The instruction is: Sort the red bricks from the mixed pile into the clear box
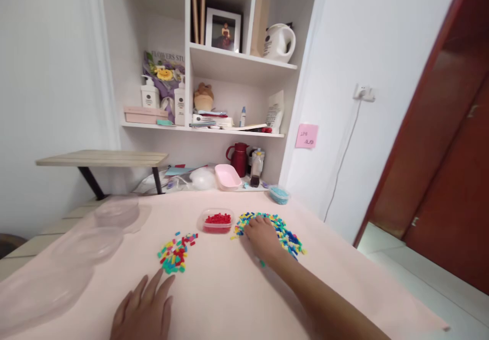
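Observation:
My left hand (143,307) lies on the pink tablecloth at the front, fingers spread and holding nothing. Just beyond its fingertips is a small pile of mixed red, green and yellow plastic pieces (175,256). My right hand (263,235) is on a larger pile of blue, green, yellow and white pieces (284,233), its fingers curled down into them. Whatever is between those fingertips is hidden. Between the two piles stands a clear plastic container (202,223) with red pieces (218,219) in it.
Clear round containers (89,243) line the left side. A lidded tub of blue pieces (278,194) stands at the back right. Behind the table are a pink basin (227,177), a red jug (239,159) and a bottle (256,168). A wooden ledge (103,157) juts out at left.

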`<state>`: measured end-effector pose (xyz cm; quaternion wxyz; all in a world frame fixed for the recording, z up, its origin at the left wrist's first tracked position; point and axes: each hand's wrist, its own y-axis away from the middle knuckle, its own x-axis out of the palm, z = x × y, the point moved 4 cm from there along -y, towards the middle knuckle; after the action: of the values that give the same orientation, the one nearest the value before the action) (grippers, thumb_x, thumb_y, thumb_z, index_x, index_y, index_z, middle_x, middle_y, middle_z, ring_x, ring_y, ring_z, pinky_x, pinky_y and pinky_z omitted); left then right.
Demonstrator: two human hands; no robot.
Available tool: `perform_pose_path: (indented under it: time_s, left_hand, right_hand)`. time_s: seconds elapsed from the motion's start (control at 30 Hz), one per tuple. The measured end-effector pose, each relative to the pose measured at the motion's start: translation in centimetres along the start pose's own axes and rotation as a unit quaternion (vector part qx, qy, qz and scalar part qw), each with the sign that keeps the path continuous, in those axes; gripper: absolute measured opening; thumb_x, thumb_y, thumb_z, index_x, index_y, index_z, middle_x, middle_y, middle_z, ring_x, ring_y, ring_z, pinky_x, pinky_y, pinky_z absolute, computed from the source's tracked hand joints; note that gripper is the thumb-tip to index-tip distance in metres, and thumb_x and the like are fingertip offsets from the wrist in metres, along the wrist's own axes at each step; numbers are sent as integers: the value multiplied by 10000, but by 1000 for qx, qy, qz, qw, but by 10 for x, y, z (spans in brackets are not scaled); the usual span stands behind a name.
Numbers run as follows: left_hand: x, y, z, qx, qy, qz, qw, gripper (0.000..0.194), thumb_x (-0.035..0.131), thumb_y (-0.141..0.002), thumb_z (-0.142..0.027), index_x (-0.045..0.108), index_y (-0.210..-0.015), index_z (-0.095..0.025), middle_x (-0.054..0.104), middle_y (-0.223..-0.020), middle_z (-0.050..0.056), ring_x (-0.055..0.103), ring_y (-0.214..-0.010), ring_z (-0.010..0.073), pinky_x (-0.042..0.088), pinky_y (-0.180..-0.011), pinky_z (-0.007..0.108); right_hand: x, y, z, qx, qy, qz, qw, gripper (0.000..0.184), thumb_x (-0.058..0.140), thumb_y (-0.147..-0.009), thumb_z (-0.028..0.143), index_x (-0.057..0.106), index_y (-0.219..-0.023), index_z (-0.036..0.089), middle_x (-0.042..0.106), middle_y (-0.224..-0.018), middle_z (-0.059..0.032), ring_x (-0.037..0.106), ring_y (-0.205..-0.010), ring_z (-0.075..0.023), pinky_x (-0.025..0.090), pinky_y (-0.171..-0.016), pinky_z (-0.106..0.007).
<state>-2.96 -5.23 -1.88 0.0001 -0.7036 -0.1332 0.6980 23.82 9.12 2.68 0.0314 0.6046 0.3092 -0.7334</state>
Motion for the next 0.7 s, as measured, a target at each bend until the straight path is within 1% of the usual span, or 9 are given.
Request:
perform_pose_path:
  time_s: [0.07,0.13,0.17,0.23,0.33,0.47,0.53,0.57,0.7]
  left_hand:
    - [-4,2,-2,-1,11,11,1000,513,359,-925,-282,569,-1393,-296,485,-1539,18,411,-1445,266,313,-1187,510]
    - [-6,5,-4,6,30,16,999,515,329,-939,-273,565,-1396,-301,472,-1550,15,391,-1458,264,302,-1192,513]
    - [-7,6,-4,5,39,16,999,517,317,-943,-265,566,-1395,-308,469,-1552,11,387,-1460,262,298,-1194,518]
    - [-9,8,-5,5,57,15,998,517,309,-948,-260,568,-1393,-304,466,-1555,13,377,-1465,262,285,-1201,523]
    - [-12,10,-6,4,78,16,997,515,318,-946,-240,570,-1393,-288,472,-1552,30,367,-1470,259,276,-1209,522]
    - [-13,12,-6,8,97,2,995,501,341,-943,-218,590,-1371,-297,504,-1530,39,384,-1460,262,287,-1200,529]
    - [-12,13,-6,13,98,-11,995,496,340,-947,-223,594,-1365,-310,513,-1524,31,388,-1458,263,288,-1198,529]
    - [-11,13,-5,14,97,-15,995,496,338,-950,-231,587,-1371,-306,511,-1525,32,389,-1457,264,289,-1197,529]
    - [-6,13,-5,8,84,-20,996,527,308,-959,-260,512,-1440,-193,433,-1572,98,381,-1463,263,291,-1203,521]
  right_hand:
    - [-10,-1,-10,27,35,3,999,307,488,-868,12,751,-944,150,705,-1046,-183,587,-1061,-327,400,-926,-482]
    - [-19,-4,-12,51,31,-2,998,330,486,-892,47,751,-1027,191,697,-1136,-153,583,-1085,-308,408,-918,-439]
    - [-23,-6,-10,55,15,-6,998,335,479,-908,68,750,-1048,207,698,-1149,-138,586,-1084,-294,412,-916,-417]
    - [-24,-9,3,30,-35,-3,999,340,457,-932,104,756,-1041,225,716,-1105,-113,605,-1056,-269,423,-921,-386]
    - [-13,-7,38,-51,-112,25,992,362,435,-927,107,758,-1028,234,732,-1069,-83,628,-1042,-245,444,-957,-371]
    - [18,3,86,-125,-162,58,977,409,488,-857,76,708,-1169,223,676,-1256,-89,597,-1168,-248,453,-1019,-383]
    - [32,5,103,-123,-174,78,974,382,507,-867,104,696,-1180,214,665,-1273,-108,600,-1169,-254,470,-1008,-385]
    - [37,4,109,-117,-178,73,974,385,506,-881,117,680,-1212,206,649,-1298,-123,591,-1188,-260,469,-1015,-391]
    - [39,-9,132,-112,-181,11,977,434,454,-935,128,612,-1332,202,585,-1397,-142,538,-1270,-267,426,-1068,-423]
